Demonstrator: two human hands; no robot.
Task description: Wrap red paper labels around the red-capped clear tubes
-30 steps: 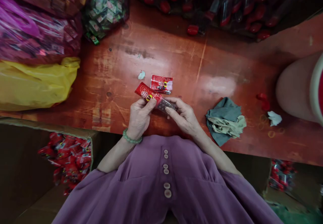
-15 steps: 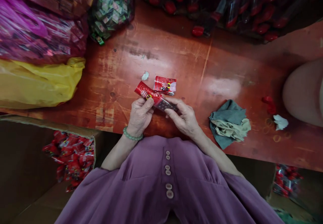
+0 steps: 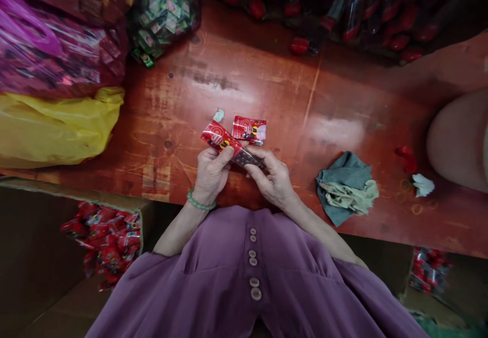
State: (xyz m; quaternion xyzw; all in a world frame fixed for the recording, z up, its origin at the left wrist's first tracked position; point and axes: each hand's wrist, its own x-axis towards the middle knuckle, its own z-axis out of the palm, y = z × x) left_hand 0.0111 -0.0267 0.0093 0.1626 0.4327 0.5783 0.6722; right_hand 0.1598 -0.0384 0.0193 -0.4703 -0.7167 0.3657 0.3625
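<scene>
My left hand (image 3: 213,173), with a green bead bracelet (image 3: 201,201) at the wrist, pinches a red printed wrapper (image 3: 216,134) between thumb and fingers. From the wrapper's lower right end comes a clear tube (image 3: 244,158) with dark round pieces showing inside. My right hand (image 3: 275,175) closes its thumb and fingers around the tube's far end, so that end is partly hidden. Wrapper and tube form one slanted line, upper left to lower right. Just behind them, flat red printed wrappers (image 3: 249,128) lie in a small stack on the wooden table (image 3: 183,124).
Filled bags, one a yellow bag (image 3: 57,129), crowd the left. Clear tubes with red caps (image 3: 299,45) pile up behind. Rightward lie a crumpled cloth (image 3: 345,188), rubber bands (image 3: 417,209) and a pale rounded container (image 3: 459,140). Below the edge, a cardboard box holds red packets (image 3: 110,241).
My right hand has shifted slightly left along with the tube. The wrapper in my left hand has turned a little, its upper end moving left. The view has shifted slightly.
</scene>
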